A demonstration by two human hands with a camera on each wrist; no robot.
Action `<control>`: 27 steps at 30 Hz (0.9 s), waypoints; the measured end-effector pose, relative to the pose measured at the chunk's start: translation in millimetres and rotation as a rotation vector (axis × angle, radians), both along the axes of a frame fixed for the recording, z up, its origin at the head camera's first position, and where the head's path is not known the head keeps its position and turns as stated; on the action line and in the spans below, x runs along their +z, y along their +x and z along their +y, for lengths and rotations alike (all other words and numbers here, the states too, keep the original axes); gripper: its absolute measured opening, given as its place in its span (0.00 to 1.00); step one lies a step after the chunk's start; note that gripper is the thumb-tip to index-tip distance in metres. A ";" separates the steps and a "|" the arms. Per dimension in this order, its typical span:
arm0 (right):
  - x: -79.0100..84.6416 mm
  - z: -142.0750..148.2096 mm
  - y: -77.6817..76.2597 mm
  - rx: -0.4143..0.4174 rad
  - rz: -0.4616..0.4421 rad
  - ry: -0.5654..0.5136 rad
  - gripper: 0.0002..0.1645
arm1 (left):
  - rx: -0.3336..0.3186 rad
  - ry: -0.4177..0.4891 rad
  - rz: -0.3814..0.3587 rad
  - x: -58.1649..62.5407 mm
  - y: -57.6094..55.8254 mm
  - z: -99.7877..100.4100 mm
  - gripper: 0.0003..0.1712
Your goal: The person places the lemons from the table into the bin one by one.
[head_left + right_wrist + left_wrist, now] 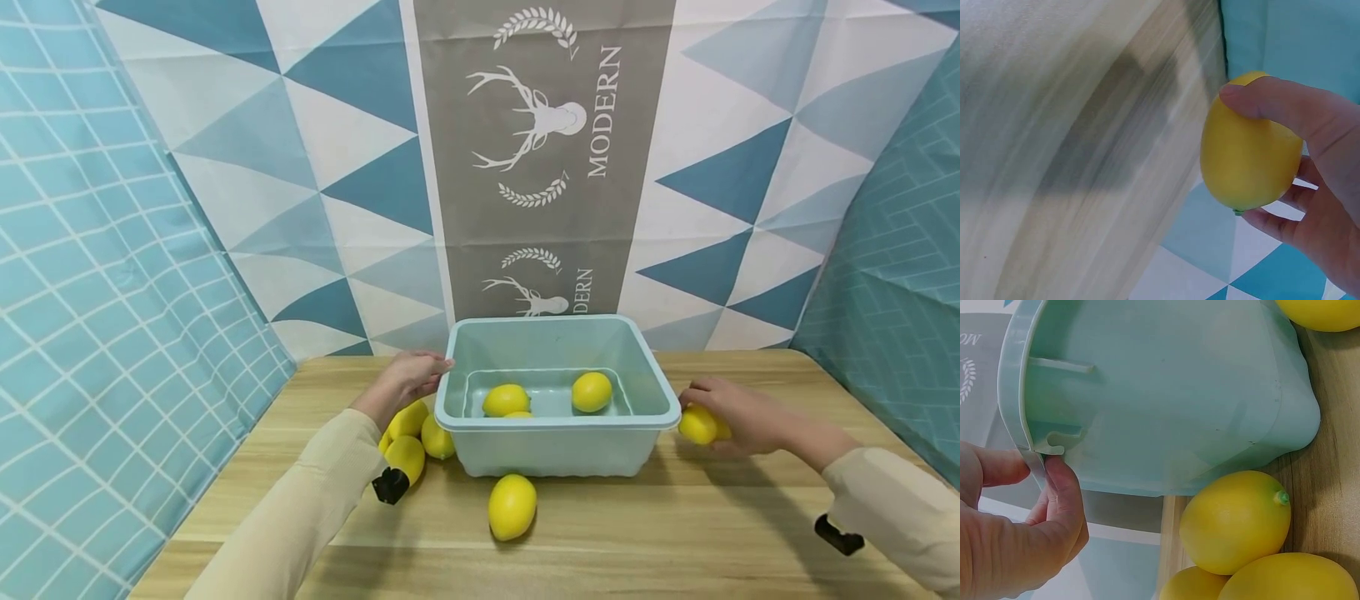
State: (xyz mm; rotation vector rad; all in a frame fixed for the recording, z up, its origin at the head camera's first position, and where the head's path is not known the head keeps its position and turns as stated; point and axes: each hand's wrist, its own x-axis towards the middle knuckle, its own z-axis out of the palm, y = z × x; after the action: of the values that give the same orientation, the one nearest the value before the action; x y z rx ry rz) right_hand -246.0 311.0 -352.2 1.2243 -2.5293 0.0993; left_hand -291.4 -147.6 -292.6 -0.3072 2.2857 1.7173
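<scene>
Left of centre, my left hand (405,379) pinches the rim of the pale blue-green plastic bin (555,454), apparently steadying it, with clustered lemons (406,458) on the wood-grain table (615,542) just below that hand in the frame. Mid-frame, more lemons (592,392) lie inside, and a lone lemon (512,507) sits in front, lower centre. At right, my right hand (731,412) grips a single lemon (697,424) just outside the bin, seemingly the step in hand; putting it inside would call for clearing the right-hand wall.
</scene>
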 end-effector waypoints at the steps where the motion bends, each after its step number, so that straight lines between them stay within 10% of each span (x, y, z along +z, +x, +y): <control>1: 1.3 0.3 -0.7 0.004 -0.010 0.000 0.36 | 0.002 0.005 0.001 0.5 -0.1 0.1 0.26; 27: 48.0 -6.3 0.3 -0.205 -0.464 0.129 0.28 | 0.016 0.007 -0.008 0.5 1.3 0.9 0.26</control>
State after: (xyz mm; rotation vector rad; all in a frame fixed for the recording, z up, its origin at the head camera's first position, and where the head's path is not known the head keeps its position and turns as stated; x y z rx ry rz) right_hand -245.6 304.8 -304.1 1.0767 -3.0914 0.1947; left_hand -290.1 -146.7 -292.1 -0.3313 2.2772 1.7277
